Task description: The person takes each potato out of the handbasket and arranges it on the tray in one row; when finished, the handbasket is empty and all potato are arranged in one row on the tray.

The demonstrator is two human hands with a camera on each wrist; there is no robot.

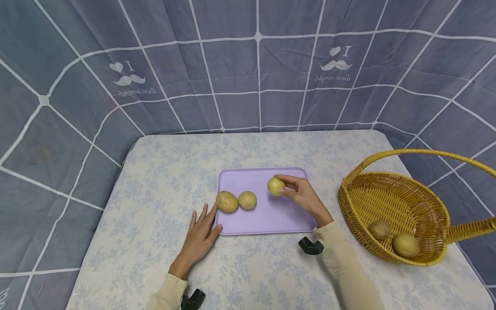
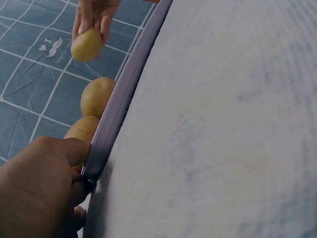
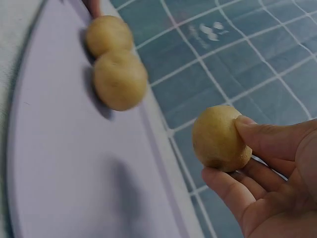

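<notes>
L hand (image 1: 199,238): fingers spread at 8 o'clock side of flat lilac rectangular tray (image 1: 252,224); nearer brown oval potato (image 1: 226,202), long axis approx 10-to-4. R hand (image 1: 305,199): fingers pinch small yellow roundish potato (image 1: 274,186) above tray; tan round potato (image 1: 247,200) lies approx 8 o'clock from it, on tray. Golden woven basket (image 1: 381,196), w/ 2 more potatoes (image 1: 406,245): 3 o'clock.

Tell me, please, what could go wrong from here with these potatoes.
The potato pinched in the right hand could slip and drop onto the purple tray. If set down carelessly, it might bump the two potatoes lying side by side there, and these rounded shapes could roll.
</notes>
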